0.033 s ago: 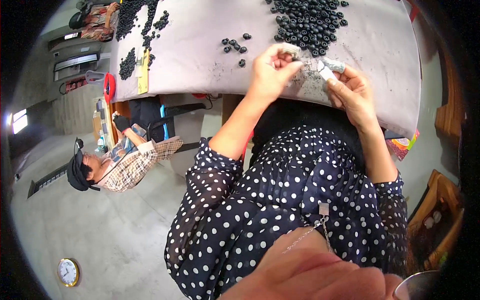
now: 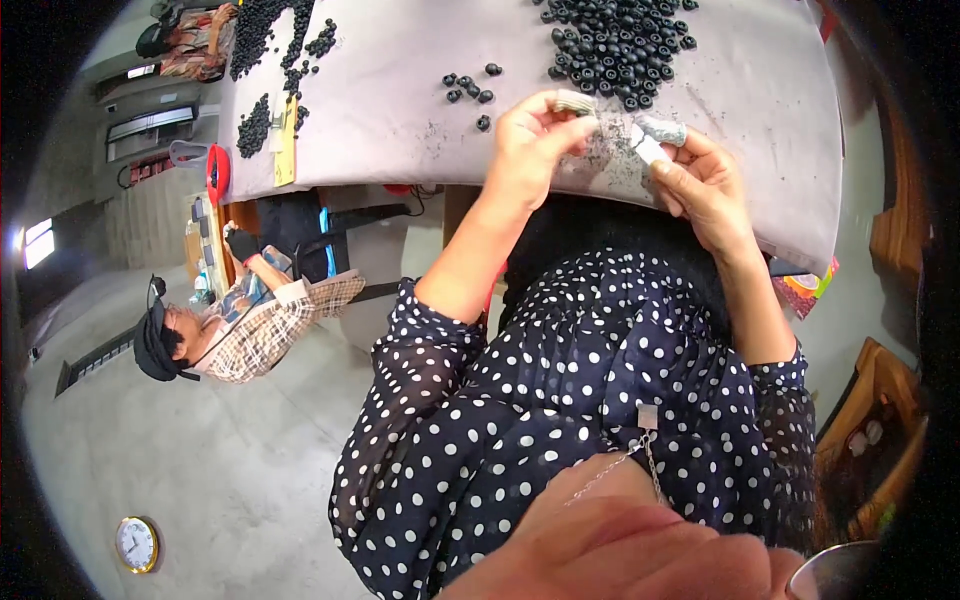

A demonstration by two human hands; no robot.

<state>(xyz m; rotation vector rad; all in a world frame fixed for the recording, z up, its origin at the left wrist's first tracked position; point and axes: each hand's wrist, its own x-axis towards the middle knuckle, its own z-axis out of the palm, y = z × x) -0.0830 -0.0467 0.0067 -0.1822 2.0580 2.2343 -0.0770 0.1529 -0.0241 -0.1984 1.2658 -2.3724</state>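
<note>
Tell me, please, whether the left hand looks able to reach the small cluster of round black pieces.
Probably yes: the left hand is close to the small cluster, with only tablecloth visible between, though whether it holds something is unclear.

Hands (image 2: 712, 190) over pale tabletop (image 2: 390, 95), white object (image 2: 650, 150) (in the right), heaped black pieces (image 2: 615, 50)

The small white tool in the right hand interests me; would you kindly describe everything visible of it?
The small white tool looks flat, short and plastic-like, and seems to narrow toward its upper-left end. The right hand holds it at a slant, thumb against it and a grey-wrapped finger alongside, over the pale table near its front edge. Its lower end is hidden by the grip; its exact kind is unclear.
</note>
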